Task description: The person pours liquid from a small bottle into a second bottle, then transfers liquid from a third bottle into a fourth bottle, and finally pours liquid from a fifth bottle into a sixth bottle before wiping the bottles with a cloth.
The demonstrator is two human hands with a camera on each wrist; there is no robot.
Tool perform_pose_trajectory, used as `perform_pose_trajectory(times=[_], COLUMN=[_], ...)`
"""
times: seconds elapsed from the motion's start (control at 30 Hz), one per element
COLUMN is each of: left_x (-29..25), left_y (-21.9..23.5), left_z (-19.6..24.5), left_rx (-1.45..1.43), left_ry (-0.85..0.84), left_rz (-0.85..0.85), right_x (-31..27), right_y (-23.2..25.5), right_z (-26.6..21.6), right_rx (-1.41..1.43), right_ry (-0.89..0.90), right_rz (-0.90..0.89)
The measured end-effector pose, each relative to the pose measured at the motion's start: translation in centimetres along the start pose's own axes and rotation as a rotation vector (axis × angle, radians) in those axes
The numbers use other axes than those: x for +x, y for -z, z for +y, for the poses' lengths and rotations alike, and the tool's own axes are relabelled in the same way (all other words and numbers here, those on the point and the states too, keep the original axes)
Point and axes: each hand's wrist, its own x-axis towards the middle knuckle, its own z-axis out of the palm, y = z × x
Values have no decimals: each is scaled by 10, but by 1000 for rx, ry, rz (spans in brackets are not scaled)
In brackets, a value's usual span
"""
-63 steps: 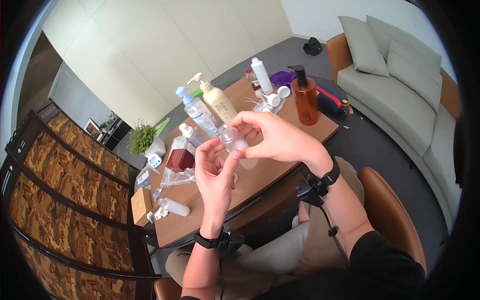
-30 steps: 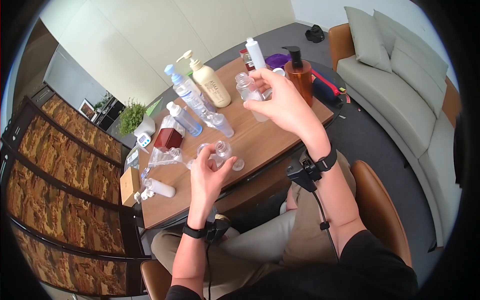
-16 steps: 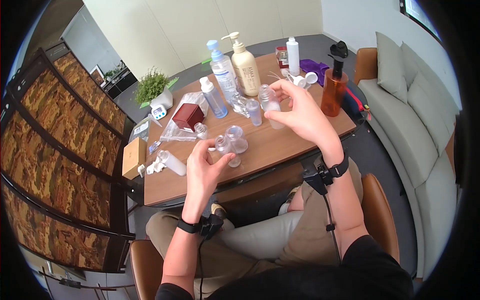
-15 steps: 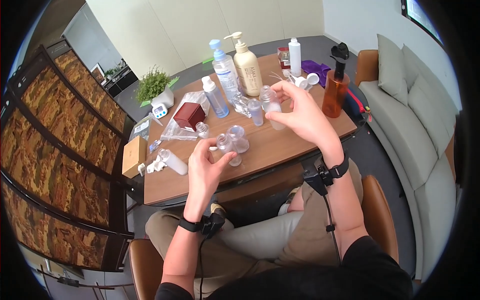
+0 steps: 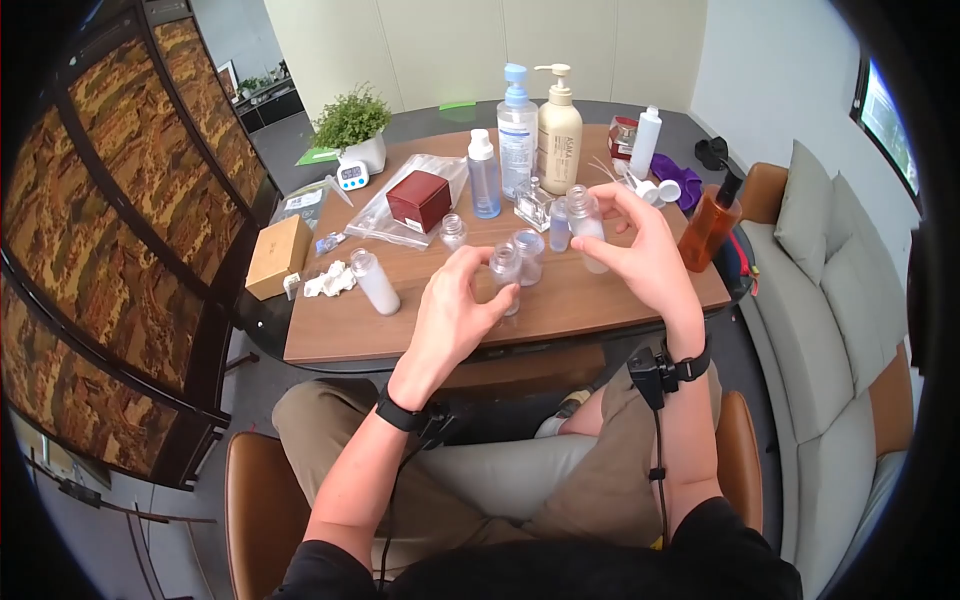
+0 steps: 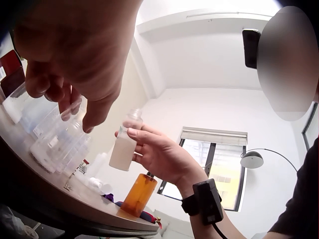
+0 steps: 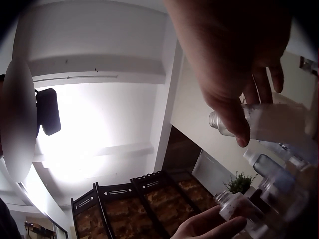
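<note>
In the head view my right hand point(image 5: 650, 250) holds a clear bottle point(image 5: 585, 228), part filled with something whitish, raised above the table's right side. The left wrist view shows thumb and fingers round that bottle, its neck uncapped. My left hand point(image 5: 462, 305) is low over the front of the table, thumb and forefinger round a small clear open bottle point(image 5: 505, 264). Right behind that bottle is a wider clear open container point(image 5: 528, 255). A narrow bluish translucent container point(image 5: 559, 228) stands beside the raised bottle. Farther left is another small open bottle point(image 5: 453, 230).
A bottle of white contents point(image 5: 376, 283) stands at left, near crumpled tissue point(image 5: 330, 280) and a cardboard box point(image 5: 278, 257). A dark red box point(image 5: 419, 200) lies on a plastic bag. Pump bottles point(image 5: 560, 140) stand behind; an amber bottle point(image 5: 710, 228) is at right.
Both hands were at one clear bottle. The right hand has carried it off to the right; the left has gone down to the small bottle. The head view has turned.
</note>
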Motion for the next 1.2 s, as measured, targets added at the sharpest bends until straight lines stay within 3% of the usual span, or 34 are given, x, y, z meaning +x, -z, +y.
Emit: perform_pose_trajectory(times=[0.07, 0.13, 0.23, 0.33, 0.73, 1.2], left_x=[-2, -2, -3, -3, -9, -10], left_y=[12, 21, 19, 26, 22, 16], left_z=[4, 5, -10, -15, -22, -30], left_rx=[-9, -126, -310, -197, -269, -249], left_ry=[-9, 162, 179, 168, 68, 41], left_rz=[-39, -148, -99, -123, -80, -61], right_x=[1, 2, 0, -1, -7, -7], right_y=[-7, -15, -27, -40, -57, -58], right_z=[3, 0, -9, -11, -17, -25], right_rx=[129, 134, 102, 53, -256, -382], right_ry=[104, 146, 187, 198, 333, 406], right_rz=[-12, -26, -48, -55, -40, 38])
